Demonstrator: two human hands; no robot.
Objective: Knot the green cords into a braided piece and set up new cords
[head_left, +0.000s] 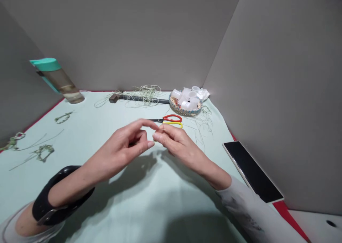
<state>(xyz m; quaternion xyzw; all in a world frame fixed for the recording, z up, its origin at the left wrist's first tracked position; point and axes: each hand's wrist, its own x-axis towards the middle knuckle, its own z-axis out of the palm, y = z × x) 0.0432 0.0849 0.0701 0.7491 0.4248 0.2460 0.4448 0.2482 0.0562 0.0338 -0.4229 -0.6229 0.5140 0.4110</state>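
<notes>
My right hand [179, 143] is closed in a pinch above the middle of the table. A tiny bit of green strand [154, 141] peeks out under its fingertips; most of it is hidden. My left hand [127, 143] is close by on the left, its thumb and index finger apart and its other fingers curled. The left index fingertip reaches the right fingers, and the left thumb tip is near the green bit. Just beyond the hands lie scissors [172, 118] with one red and one yellow handle, partly covered by them.
A tilted-looking bottle [68, 86] with a turquoise lid stands back left. Small knotted green braids [44, 153] lie at left. At the back are loose strands [146, 93], a dark hammer-like tool [114, 98] and a woven basket [184, 111] of plastic cups. A dark-screened tablet [252, 170] lies right.
</notes>
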